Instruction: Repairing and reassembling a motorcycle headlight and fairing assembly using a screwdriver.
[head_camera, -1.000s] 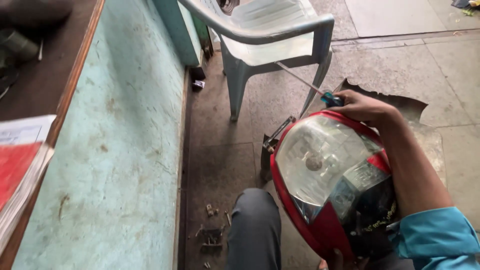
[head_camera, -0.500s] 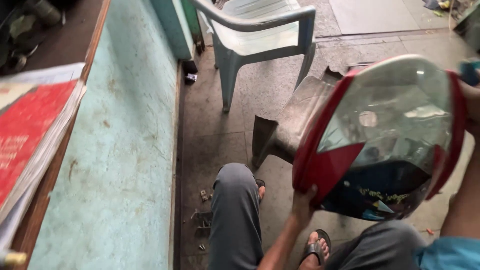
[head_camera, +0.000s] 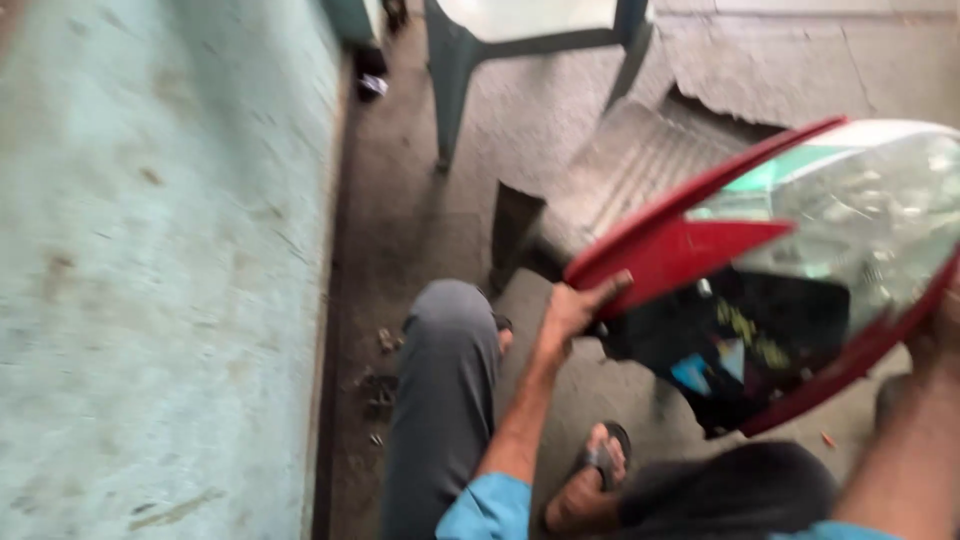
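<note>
— Looking down from the head camera, what is the person holding?

— A big red headlight cover (head_camera: 800, 290) with a clear lens, up off the floor at about three o'clock. It is tilted, so its black back side with wires shows.

— What is the left hand (head_camera: 575, 310) doing?

— It is closed on the red pointed edge at the cover's nine o'clock side, thumb on top. That seems to keep the cover steady.

— And the right hand (head_camera: 940, 335)?

— It is at the far edge, at three o'clock, against the rim. I cannot tell if it grips, it is cut off and blurry.

— What else is there?

— A plastic chair (head_camera: 530, 40) at twelve o'clock, a teal wall (head_camera: 160, 270) at nine o'clock, small bits (head_camera: 380, 390) on the floor, and a sandal (head_camera: 605, 465) at six o'clock.
</note>
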